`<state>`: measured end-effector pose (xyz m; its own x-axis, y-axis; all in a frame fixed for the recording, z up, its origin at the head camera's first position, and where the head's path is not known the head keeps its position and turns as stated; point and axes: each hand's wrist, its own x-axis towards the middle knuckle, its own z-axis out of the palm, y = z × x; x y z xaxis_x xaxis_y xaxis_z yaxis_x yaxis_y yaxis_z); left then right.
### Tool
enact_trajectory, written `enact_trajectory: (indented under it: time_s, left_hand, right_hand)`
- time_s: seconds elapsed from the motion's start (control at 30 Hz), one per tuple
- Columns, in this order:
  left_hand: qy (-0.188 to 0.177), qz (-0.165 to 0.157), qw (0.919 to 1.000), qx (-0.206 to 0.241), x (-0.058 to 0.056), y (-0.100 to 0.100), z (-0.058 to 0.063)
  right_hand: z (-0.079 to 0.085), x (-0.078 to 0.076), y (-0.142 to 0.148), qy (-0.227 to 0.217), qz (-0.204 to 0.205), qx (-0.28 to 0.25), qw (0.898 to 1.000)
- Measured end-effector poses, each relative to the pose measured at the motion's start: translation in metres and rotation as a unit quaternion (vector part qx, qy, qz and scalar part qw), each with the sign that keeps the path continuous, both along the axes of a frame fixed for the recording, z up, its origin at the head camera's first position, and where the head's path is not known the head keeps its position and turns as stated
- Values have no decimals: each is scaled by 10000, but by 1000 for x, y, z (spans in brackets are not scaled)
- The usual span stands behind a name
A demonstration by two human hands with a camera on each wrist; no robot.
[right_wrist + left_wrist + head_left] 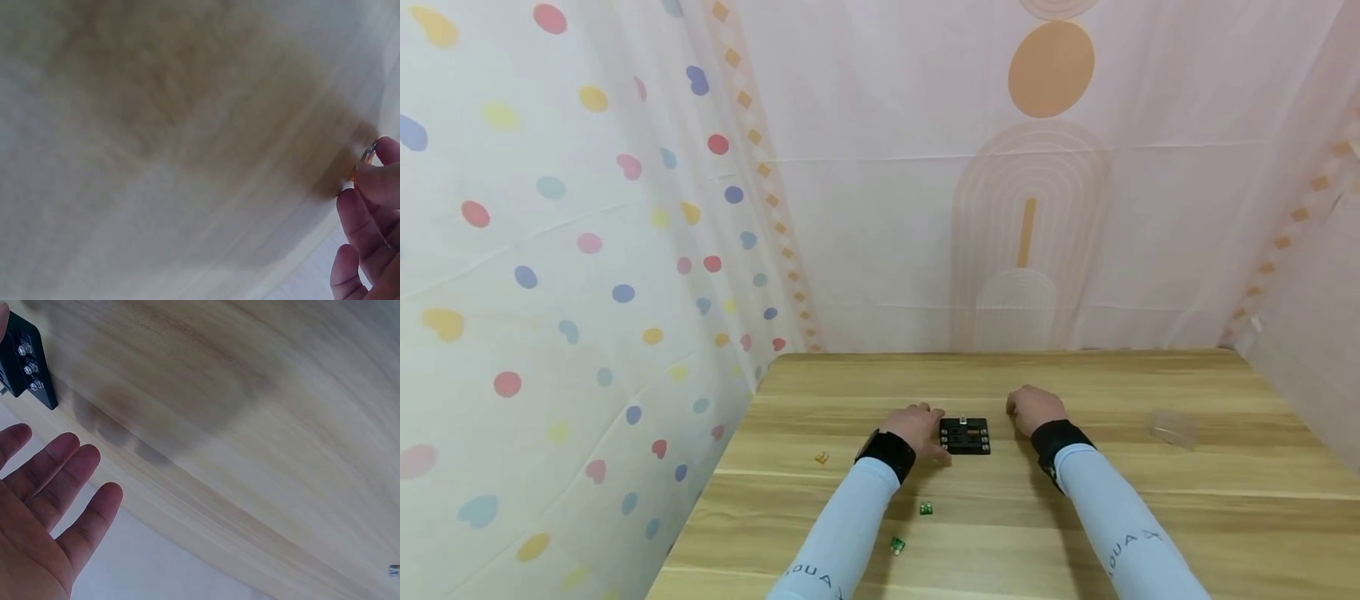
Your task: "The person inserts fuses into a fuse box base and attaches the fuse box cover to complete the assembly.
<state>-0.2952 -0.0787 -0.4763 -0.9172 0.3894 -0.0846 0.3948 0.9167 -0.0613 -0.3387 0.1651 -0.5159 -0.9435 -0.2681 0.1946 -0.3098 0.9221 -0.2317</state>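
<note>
A black fuse box (966,436) with metal screws down its sides lies flat on the table, an orange piece showing in it. At its left side is my left hand (917,431), fingers spread and fairly straight; the left wrist view shows the fingers (84,519) loosely extended beside the box (39,369), with a fingertip overlapping the box's corner. To the right of the box, my right hand (1036,410) is close over the table. In the right wrist view its thumb and fingers pinch a small orange blade fuse (369,153), mostly covered by the fingertips.
Two green blade fuses (926,507) lie on the near side of the table (1000,542), and an orange-yellow fuse (822,457) lies at the left. A clear plastic cover (1172,427) rests at the right. Patterned curtains hang behind and to the left.
</note>
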Motion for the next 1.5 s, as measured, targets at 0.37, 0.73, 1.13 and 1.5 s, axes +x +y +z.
enact_trajectory:
  time_s: [0.37, 0.73, 1.13, 1.5]
  left_hand:
    - [5, -24, 9999, -100, -2, 3, -1]
    - [64, -46, 9999, -78, -5, 6, -5]
    - [204, -125, 9996, -116, -3, 7, -6]
    - [330, -156, 9993, -116, -3, 7, -10]
  right_hand:
    - [5, 9, -5, 40, -566, 584, 9967]
    - [5, 8, -5, 214, -481, 600, 9968]
    - [5, 10, -7, 285, -427, 478, 9975]
    - [11, 12, -7, 104, -344, 330, 9988]
